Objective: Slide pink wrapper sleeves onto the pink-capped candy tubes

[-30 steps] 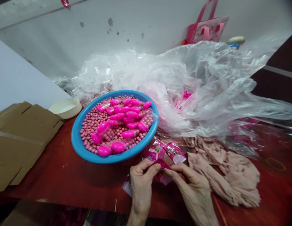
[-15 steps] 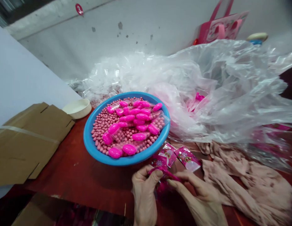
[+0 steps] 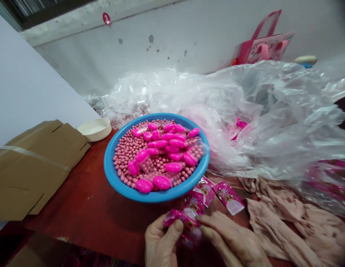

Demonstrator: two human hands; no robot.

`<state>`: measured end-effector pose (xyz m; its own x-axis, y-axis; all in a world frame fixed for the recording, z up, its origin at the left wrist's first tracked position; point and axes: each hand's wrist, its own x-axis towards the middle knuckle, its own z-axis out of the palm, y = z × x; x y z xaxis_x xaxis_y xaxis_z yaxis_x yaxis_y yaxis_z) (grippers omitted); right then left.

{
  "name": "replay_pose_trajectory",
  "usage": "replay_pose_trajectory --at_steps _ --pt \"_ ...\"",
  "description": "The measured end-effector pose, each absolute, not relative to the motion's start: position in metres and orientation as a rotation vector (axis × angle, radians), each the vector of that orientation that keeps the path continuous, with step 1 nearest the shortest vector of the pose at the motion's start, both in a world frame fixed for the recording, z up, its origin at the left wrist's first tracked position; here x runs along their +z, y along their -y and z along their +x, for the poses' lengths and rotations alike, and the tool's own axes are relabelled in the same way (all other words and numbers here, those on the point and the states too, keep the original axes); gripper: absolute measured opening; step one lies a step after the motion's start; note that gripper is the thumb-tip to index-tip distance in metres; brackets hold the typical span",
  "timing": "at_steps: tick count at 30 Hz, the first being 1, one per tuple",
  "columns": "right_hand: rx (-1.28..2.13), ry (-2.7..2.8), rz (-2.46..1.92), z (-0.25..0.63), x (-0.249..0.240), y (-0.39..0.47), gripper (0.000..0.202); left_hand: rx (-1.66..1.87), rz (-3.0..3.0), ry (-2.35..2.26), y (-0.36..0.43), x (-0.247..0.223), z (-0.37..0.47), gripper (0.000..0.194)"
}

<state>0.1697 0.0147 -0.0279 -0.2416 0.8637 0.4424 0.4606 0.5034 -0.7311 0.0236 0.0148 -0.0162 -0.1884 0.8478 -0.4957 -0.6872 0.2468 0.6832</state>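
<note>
Pink packet (image 3: 185, 224) over the counter (image 3: 85, 207), near the blue bowl (image 3: 108, 163). Left hand (image 3: 162, 239): grip clamped on it. Right hand (image 3: 233, 237): fingers touching it — closure I cannot tell from here. Apparent step: two-handed handling — the next move seemingly calls for a steady left pinch.

Glossy pink printed packet (image 3: 186, 224) looks crumpled from here, pinched by left hand (image 3: 162, 241), other end at right hand (image 3: 233, 237).

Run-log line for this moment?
left hand: holding pink packet | right hand: at its edge | blue basin: beads, pink-capped tubes | table: loose packets, beige cloth
</note>
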Motion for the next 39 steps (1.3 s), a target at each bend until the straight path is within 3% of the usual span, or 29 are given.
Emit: replay_pose_trajectory --at_steps 4,8,13,16,22,29,39 --pt "0.258 1.676 -1.373 0.173 0.008 -0.043 0.019 1.451 0.050 -1.115 -0.015 -0.011 0.010 0.027" --pt "-0.177 1.673 -1.656 0.166 0.035 -0.092 0.044 1.475 -0.025 -1.056 -0.013 -0.008 -0.004 0.029" --pt "-0.161 1.674 -1.744 0.145 0.025 -0.126 0.031 1.512 -0.008 -1.042 -0.009 -0.004 -0.016 0.027" --pt "-0.032 1.556 -1.703 0.137 0.023 -0.119 0.036 1.562 -0.031 -1.055 -0.008 -0.005 -0.020 0.027" --pt "0.579 0.946 -1.281 0.137 0.035 -0.075 0.041 1.590 -0.099 -1.093 -0.010 -0.007 -0.019 0.029" --pt "1.144 0.769 -1.310 0.134 0.002 -0.009 0.035 1.539 -0.160 -1.086 -0.011 -0.007 -0.006 0.029" --pt "1.068 0.663 -1.445 0.134 -0.015 0.002 0.040 1.449 0.049 -1.102 -0.005 -0.012 0.008 0.024"
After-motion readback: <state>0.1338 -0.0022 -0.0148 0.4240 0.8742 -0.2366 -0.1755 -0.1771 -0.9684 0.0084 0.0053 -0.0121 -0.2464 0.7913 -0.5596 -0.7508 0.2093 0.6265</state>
